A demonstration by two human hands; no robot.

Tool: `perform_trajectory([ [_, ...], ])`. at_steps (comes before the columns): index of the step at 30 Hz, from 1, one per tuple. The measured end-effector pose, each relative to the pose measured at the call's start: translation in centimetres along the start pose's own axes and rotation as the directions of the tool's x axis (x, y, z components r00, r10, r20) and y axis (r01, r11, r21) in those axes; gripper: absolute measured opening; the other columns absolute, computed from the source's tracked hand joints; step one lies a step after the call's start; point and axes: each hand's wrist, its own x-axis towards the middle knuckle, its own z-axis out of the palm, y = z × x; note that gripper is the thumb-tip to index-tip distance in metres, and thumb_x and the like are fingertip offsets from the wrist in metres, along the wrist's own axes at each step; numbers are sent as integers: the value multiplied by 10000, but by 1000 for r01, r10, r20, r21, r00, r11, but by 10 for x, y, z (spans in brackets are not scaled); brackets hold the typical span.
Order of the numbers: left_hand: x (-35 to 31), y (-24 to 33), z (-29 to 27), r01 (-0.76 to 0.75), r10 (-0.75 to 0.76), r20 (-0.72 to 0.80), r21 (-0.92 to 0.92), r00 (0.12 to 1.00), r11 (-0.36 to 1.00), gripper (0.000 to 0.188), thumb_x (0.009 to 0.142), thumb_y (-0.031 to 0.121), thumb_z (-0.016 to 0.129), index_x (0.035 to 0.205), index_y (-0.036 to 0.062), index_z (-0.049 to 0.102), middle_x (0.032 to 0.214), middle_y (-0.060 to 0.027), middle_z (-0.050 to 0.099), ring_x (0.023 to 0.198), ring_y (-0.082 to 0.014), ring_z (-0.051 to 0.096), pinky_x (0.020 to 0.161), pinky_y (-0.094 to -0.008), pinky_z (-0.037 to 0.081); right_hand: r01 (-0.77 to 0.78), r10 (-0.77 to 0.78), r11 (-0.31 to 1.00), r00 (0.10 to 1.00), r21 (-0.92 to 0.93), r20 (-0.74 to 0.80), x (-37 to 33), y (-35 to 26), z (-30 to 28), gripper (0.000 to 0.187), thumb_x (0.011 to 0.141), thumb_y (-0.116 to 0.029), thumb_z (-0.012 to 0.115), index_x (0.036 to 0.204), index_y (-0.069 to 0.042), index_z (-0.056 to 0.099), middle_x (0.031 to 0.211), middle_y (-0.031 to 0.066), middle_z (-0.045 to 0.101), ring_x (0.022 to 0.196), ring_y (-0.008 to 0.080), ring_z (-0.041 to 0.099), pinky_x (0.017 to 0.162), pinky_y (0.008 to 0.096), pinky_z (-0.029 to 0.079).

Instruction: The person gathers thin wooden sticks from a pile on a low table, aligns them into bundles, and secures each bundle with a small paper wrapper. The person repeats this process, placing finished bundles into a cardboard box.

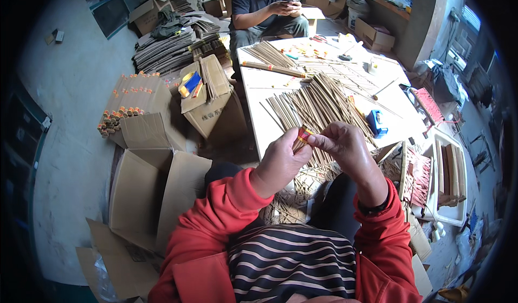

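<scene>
My left hand [281, 161] is wrapped round a bundle of thin brown sticks, which look like incense sticks. A red and yellow paper band [304, 134] circles the bundle's end. My right hand [348, 147] is closed, with its thumb against the band's edge and its fingers curled. Beyond my hands, a loose heap of brown incense sticks [318, 102] spreads over the white table [259, 114]. One long banded bundle [270, 67] lies toward the far left of the tabletop. To the right of the heap sits a blue tape dispenser [376, 124].
An open cardboard box [132, 200] stands to my left. Behind it, banded bundles [127, 114] are stacked beside another carton [216, 109]. Across the table a person [264, 11] sits holding a phone. A white tub [452, 212] with brown slats is at right, and broken sticks [291, 203] lie below my hands.
</scene>
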Motion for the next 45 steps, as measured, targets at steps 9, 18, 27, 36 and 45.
perform_trajectory([
  [9,1,27,-11,363,-243,317,-405,917,839,177,855,127,562,985,16,517,685,32,482,533,-17,435,467,-153,364,44,-71,968,992,247,103,1,10,-6,334,753,-305,697,771,10,586,643,9,532,610,73,472,529,223,379],
  [18,-2,26,-14,418,-267,348,-498,899,760,294,914,329,476,921,38,517,677,-4,520,515,-36,469,456,-152,380,116,-179,884,979,452,98,1,15,-2,275,766,-263,696,725,-30,555,606,-31,472,556,41,401,468,202,322],
  [27,4,22,-19,531,-264,480,-595,837,603,401,924,429,389,951,41,488,705,-74,526,493,-101,471,446,-195,394,220,-355,760,929,612,106,12,35,4,225,797,-205,665,706,-50,530,695,-33,476,637,40,423,531,192,338],
  [36,9,24,-28,517,-249,475,-597,844,613,454,932,452,335,967,27,491,679,-65,520,482,-99,467,437,-194,390,169,-355,730,922,662,155,13,34,7,157,850,-171,604,829,-38,522,784,-26,498,702,45,440,584,193,371],
  [45,36,66,-79,-194,185,-88,-686,979,701,396,854,379,559,1006,14,534,642,-15,498,485,-86,459,436,-202,366,77,-280,690,945,720,168,-2,15,4,194,884,-186,554,945,-2,567,806,13,578,756,73,532,698,212,446],
])
